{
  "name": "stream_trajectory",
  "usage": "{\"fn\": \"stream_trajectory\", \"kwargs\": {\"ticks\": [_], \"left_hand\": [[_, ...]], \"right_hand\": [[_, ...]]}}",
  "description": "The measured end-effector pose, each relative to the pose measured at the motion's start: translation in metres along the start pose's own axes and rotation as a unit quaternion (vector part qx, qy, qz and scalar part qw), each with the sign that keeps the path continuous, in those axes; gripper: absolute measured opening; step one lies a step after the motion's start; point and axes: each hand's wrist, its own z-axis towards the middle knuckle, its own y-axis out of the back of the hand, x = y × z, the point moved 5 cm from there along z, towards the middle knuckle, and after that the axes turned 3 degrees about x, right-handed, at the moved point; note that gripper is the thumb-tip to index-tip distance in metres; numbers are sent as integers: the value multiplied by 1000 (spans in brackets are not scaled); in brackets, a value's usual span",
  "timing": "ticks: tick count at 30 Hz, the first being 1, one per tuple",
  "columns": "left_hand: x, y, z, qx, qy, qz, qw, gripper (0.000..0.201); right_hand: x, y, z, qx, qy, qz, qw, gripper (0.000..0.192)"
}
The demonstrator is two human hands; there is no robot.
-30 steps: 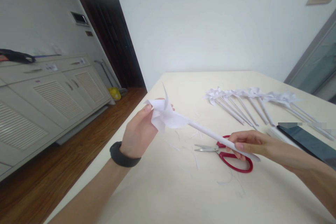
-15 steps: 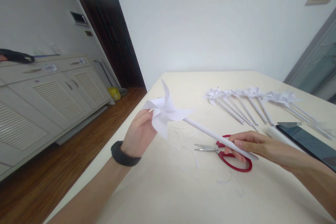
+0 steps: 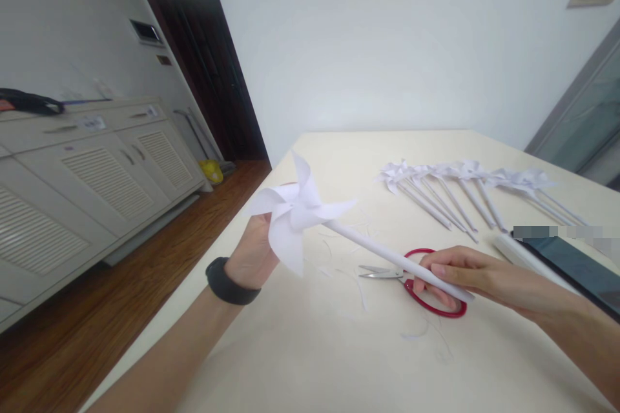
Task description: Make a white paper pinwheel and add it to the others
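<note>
A: What are the hands holding?

B: The right hand point(image 3: 465, 274) is gripping a paper pinwheel point(image 3: 295, 210) by its stick; the left hand point(image 3: 252, 248) is cupping the blades at nine o'clock, above the tabletop point(image 3: 339, 361).

A: Any advice?

B: Touching the blades lightly is probably wisest. Scissors point(image 3: 416, 284) are lying underneath.

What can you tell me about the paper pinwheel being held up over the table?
The pinwheel looks like plain white paper: folded vanes on a long rolled-paper stick. It is held in the air, slanting down to the right. The left hand touches the vanes from behind; the right hand grips the stick's lower end.
</note>
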Motion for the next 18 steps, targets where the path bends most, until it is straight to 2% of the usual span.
{"fn": "stream_trajectory", "kwargs": {"ticks": [3,7,18], "left_hand": [[-1,-3,0,26,-13,0,1000,23],[-1,-2,2,34,-25,-17,999,19],[-2,-5,2,12,-24,-61,998,19]], "right_hand": [[2,-6,0,18,2,8,1000,34],[2,-9,0,25,-3,25,999,37],[3,-9,4,35,17,52,998,36]]}}
